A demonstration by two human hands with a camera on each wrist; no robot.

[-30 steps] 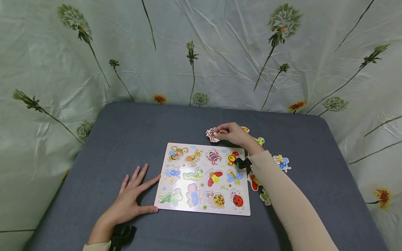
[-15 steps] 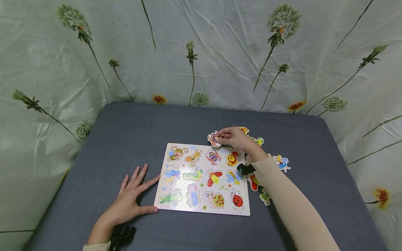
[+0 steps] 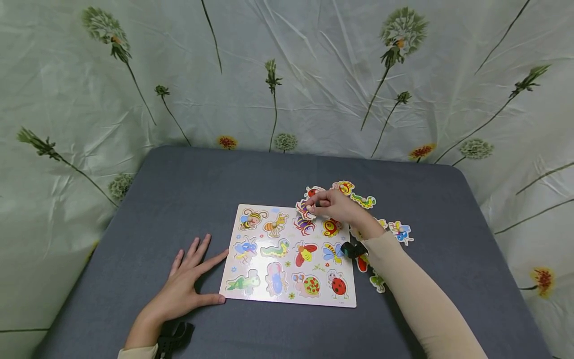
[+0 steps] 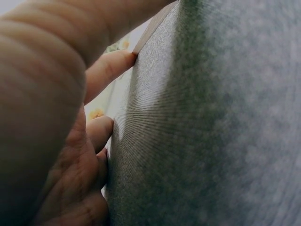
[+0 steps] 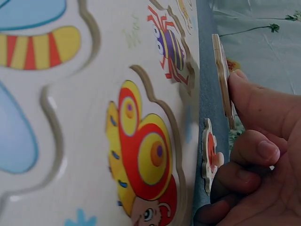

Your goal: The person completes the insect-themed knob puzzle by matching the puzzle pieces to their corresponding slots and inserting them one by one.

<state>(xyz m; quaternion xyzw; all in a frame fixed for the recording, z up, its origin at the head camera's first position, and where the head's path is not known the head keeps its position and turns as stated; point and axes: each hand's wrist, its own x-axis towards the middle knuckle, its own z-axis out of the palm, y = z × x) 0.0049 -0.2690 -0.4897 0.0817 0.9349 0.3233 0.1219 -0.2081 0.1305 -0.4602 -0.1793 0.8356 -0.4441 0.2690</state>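
Observation:
My right hand (image 3: 337,205) pinches a spider puzzle piece (image 3: 303,209) by its small knob, over the far edge of the puzzle board (image 3: 262,295). The piece partly overlaps the printed spider recess (image 3: 304,228) in the head view. Seen from the right wrist, the wooden piece (image 5: 222,75) is edge-on at the thumb, apart from the board face. My left hand (image 3: 186,276) lies spread on the table, its thumb and index fingertips at the board's left edge. Its fingertips also press the cloth in the left wrist view.
Beyond and right of the board lie loose pieces: a ladybird (image 3: 312,191), a butterfly (image 3: 345,187), a caterpillar (image 3: 363,200), a blue insect (image 3: 400,232), a red-winged one (image 3: 361,263) and a green one (image 3: 377,283). A flowered curtain (image 3: 323,99) hangs behind the grey table (image 3: 202,184).
My right hand has brought the spider piece toward me, from beyond the board to over its far edge. The ladybird piece has come into view behind it. My left hand has stayed put.

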